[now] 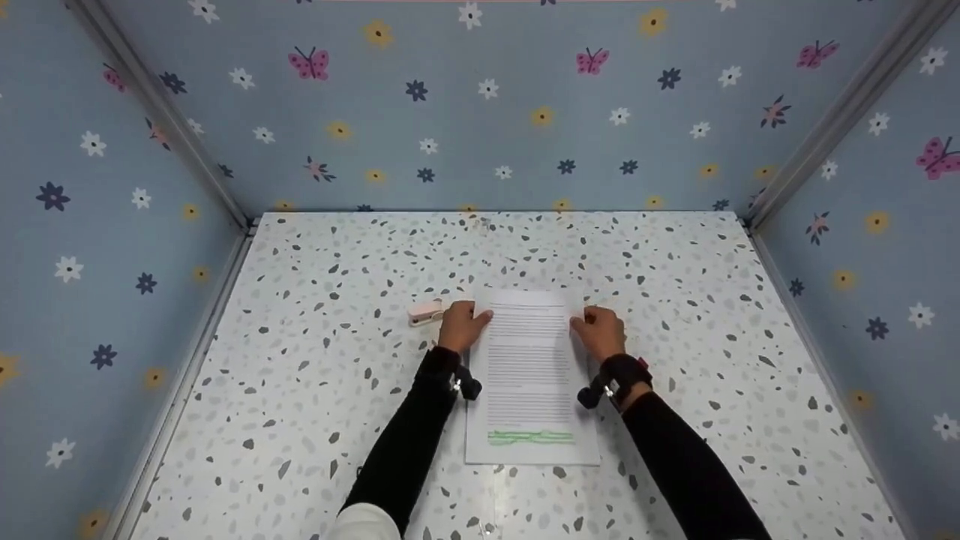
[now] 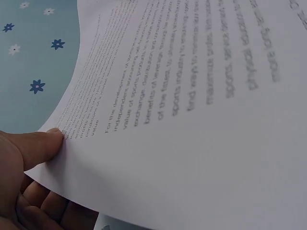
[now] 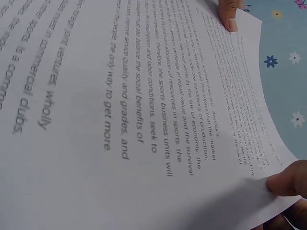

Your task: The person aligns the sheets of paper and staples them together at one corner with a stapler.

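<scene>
A white sheet of printed paper (image 1: 529,360) is held by its two sides, with green highlighter strokes across its last lines. My left hand (image 1: 461,328) pinches the left edge near the top, thumb (image 2: 45,146) on the printed face and fingers curled beneath. On the opposite edge my right hand (image 1: 602,334) grips the same way, its thumb (image 3: 288,181) on top. The paper (image 2: 192,153) bows between the hands in the wrist views. Just left of the left hand lies a small pale pink object (image 1: 426,312), partly hidden by that hand, shaped like a stapler.
The speckled white tabletop (image 1: 315,352) spreads around the paper. Blue panels (image 1: 450,105) with flowers and butterflies enclose the back and both sides. Each wrist carries a black strap and camera (image 1: 469,386). A white rounded thing (image 1: 365,523) overlaps the left sleeve at the bottom.
</scene>
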Demonstrator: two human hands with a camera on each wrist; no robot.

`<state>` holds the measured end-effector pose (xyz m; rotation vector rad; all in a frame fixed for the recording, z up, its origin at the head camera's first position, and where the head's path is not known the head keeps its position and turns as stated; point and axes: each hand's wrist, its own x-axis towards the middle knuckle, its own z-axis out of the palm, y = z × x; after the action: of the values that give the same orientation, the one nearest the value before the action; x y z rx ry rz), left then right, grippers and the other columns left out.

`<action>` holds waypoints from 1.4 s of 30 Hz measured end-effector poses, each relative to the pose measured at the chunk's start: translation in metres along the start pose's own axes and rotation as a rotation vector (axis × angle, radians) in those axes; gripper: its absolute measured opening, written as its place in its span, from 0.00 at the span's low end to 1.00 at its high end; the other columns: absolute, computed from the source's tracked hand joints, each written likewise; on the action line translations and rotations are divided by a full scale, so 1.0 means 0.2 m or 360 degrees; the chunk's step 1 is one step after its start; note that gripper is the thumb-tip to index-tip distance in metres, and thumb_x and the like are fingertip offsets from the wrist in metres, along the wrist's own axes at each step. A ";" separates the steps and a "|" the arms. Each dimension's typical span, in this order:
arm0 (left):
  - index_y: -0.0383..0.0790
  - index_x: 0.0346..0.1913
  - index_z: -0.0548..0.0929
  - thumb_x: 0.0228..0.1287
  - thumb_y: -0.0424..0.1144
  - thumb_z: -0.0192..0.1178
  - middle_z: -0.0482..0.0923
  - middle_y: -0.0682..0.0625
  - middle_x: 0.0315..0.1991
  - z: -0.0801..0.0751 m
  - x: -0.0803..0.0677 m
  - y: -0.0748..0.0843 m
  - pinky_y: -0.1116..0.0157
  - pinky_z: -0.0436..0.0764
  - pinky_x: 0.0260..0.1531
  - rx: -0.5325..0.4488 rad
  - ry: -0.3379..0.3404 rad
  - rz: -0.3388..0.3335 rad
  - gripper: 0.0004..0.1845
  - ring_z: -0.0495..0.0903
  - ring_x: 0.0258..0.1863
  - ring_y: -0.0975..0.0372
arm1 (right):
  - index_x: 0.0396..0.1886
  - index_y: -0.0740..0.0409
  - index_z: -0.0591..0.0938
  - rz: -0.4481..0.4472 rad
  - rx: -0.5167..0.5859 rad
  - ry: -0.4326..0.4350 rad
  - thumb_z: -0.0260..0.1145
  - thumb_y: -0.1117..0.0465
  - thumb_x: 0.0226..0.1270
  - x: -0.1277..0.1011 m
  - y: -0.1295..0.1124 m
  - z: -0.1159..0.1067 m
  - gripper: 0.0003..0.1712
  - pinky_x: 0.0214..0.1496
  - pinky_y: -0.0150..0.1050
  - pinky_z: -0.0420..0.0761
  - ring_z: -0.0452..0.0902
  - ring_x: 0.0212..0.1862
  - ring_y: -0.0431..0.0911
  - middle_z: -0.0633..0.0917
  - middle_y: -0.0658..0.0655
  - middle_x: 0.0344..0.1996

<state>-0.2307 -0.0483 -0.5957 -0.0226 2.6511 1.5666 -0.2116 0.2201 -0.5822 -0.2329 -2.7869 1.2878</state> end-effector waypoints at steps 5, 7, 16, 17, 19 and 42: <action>0.45 0.15 0.61 0.65 0.34 0.65 0.53 0.55 0.14 -0.02 -0.03 -0.01 0.64 0.55 0.22 0.0091 0.0080 0.0060 0.26 0.52 0.15 0.63 | 0.16 0.53 0.62 -0.0013 -0.0079 -0.0042 0.66 0.64 0.61 0.01 0.01 0.02 0.22 0.27 0.39 0.57 0.55 0.20 0.45 0.60 0.49 0.15; 0.48 0.14 0.58 0.65 0.34 0.66 0.50 0.56 0.13 -0.03 -0.04 0.00 0.64 0.54 0.21 0.0124 0.0084 0.0036 0.29 0.51 0.14 0.63 | 0.16 0.53 0.62 -0.0032 -0.0100 -0.0046 0.66 0.64 0.61 0.02 0.01 0.03 0.22 0.28 0.39 0.57 0.54 0.20 0.45 0.60 0.49 0.15; 0.48 0.13 0.59 0.65 0.37 0.69 0.50 0.57 0.11 -0.04 -0.03 0.01 0.65 0.53 0.17 0.0261 0.0091 -0.0101 0.30 0.53 0.12 0.64 | 0.16 0.53 0.62 -0.0025 -0.0140 -0.0044 0.66 0.65 0.61 0.06 0.01 0.04 0.22 0.29 0.40 0.57 0.55 0.21 0.46 0.60 0.49 0.15; 0.48 0.13 0.59 0.65 0.37 0.69 0.50 0.57 0.11 -0.04 -0.03 0.00 0.65 0.53 0.17 0.0265 0.0089 -0.0111 0.31 0.52 0.12 0.64 | 0.16 0.53 0.62 -0.0024 -0.0146 -0.0040 0.66 0.65 0.60 0.06 0.01 0.04 0.22 0.29 0.40 0.57 0.55 0.21 0.45 0.61 0.49 0.15; 0.48 0.13 0.59 0.65 0.38 0.69 0.51 0.57 0.11 -0.04 -0.02 0.00 0.65 0.53 0.17 0.0266 0.0078 -0.0134 0.31 0.53 0.12 0.64 | 0.17 0.54 0.62 -0.0029 -0.0149 -0.0031 0.65 0.66 0.60 0.06 0.01 0.05 0.22 0.29 0.40 0.57 0.55 0.22 0.46 0.60 0.50 0.16; 0.46 0.14 0.66 0.64 0.42 0.70 0.60 0.55 0.12 -0.01 0.01 -0.04 0.64 0.59 0.19 0.0272 -0.0017 -0.0268 0.26 0.60 0.15 0.62 | 0.64 0.67 0.75 0.0244 -0.0231 -0.0118 0.69 0.61 0.61 0.07 0.02 0.06 0.31 0.59 0.53 0.74 0.75 0.56 0.59 0.77 0.70 0.56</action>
<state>-0.2318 -0.0544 -0.6014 -0.2220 2.6848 1.2835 -0.2262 0.2159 -0.5941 -0.4226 -2.9808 1.1446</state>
